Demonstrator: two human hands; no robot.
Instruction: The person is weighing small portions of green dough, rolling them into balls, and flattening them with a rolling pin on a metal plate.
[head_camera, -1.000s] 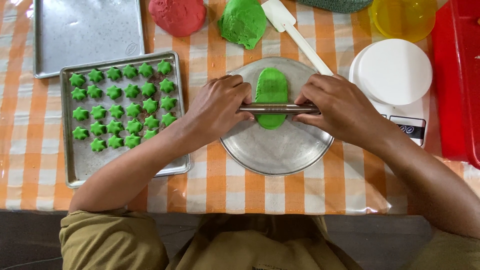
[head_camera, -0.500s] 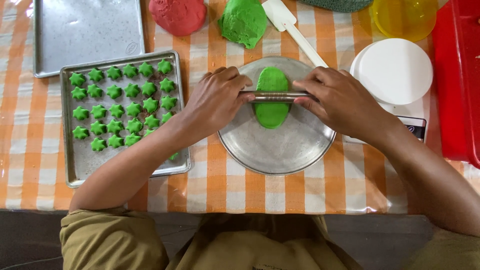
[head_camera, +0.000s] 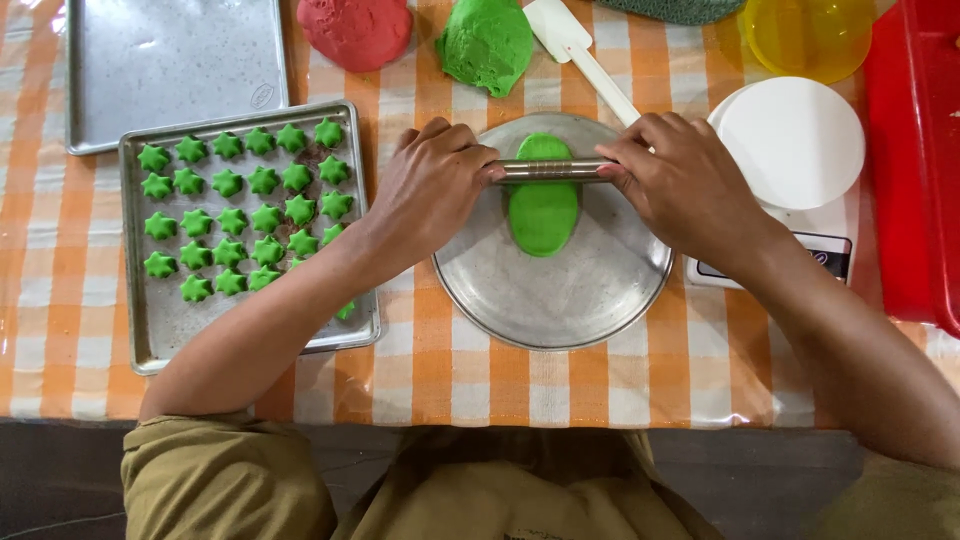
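metal rolling pin – crosswise | green dough – lengthwise, toward-away

The left hand and right hand hide the metal roller's ends.

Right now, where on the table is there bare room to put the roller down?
Bare cloth lies along the near table edge, below the round metal plate. The empty tray at far left is bare. The far edge is crowded: red dough, green dough lump, spatula, yellow bowl.
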